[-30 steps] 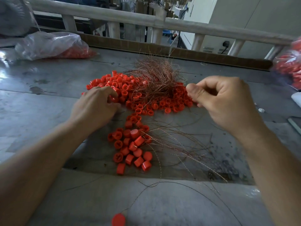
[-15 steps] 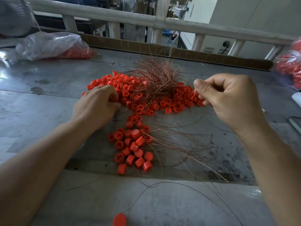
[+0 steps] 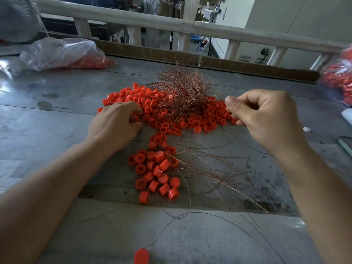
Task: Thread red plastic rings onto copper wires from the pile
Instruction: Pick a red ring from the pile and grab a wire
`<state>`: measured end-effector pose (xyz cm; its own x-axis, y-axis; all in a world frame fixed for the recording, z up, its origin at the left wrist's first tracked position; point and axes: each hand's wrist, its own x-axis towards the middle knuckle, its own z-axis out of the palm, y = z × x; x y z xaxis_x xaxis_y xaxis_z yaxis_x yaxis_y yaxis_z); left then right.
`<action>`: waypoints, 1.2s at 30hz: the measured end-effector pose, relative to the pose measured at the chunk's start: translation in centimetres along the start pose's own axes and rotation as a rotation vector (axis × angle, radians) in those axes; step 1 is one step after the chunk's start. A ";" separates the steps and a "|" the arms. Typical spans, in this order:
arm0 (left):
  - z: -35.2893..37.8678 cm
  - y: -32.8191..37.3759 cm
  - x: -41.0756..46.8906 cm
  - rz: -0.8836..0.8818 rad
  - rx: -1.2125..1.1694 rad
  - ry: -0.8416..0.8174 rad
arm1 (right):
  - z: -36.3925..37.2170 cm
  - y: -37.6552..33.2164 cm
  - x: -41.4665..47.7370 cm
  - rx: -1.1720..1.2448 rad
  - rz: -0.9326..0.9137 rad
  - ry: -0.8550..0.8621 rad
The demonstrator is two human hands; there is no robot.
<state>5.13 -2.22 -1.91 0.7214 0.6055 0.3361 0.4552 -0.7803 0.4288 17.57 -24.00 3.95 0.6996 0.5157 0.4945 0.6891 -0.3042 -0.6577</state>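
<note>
Red plastic rings (image 3: 152,103) are lying in a wide pile across the middle of the counter (image 3: 57,115). The copper wires (image 3: 182,92) are bristling up out of the far centre of that pile. A smaller cluster of rings (image 3: 158,168) is sitting nearer you, with thin wires fanning off to its right.

Your left hand (image 3: 116,122) is resting on the pile's left edge, and its grip is curling round what looks like a single ring at the fingertips. Your right hand (image 3: 266,119) is hovering at the pile's right edge. Its thumb is pressing onto the forefinger, so the grip is together, but you cannot tell whether a wire is caught in the pinch, because a strand would be too fine to show.

The relation that matters is that the two grips are facing each other across the tangle, well apart, with the ring lying to the left of the pinch. Any wire you are holding would probably be running leftward from your right fingers, so you are likely needing to bring the ring's hole in line with that axis. Your left hand is the nearer one to the rings.
</note>
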 end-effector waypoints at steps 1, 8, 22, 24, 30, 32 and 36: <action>0.0 0.0 0.0 0.012 0.008 -0.008 | 0.0 0.0 0.0 -0.004 -0.002 -0.003; -0.5 0.2 -0.3 -0.034 -0.047 0.038 | 0.0 0.0 0.0 -0.029 -0.002 -0.008; -2.1 3.9 -3.0 0.106 -0.440 0.035 | 1.3 0.9 -0.2 -0.253 0.040 -0.228; -1.9 3.9 -3.1 0.143 -0.425 0.031 | 1.9 1.1 -0.3 -0.285 -0.005 -0.293; -1.7 4.2 -3.1 0.215 -0.396 -0.007 | 3.7 1.7 -0.3 -0.272 -0.134 -0.415; -1.7 4.3 -3.2 0.230 -0.391 -0.021 | 4.0 1.9 -0.4 -0.236 -0.140 -0.428; -1.8 4.4 -3.3 0.236 -0.391 -0.027 | 4.5 2.1 -0.3 -0.221 -0.136 -0.430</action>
<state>3.83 -7.42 0.36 0.7974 0.4097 0.4432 0.0493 -0.7761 0.6287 17.98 -21.14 -0.15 0.4920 0.8315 0.2581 0.8245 -0.3498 -0.4448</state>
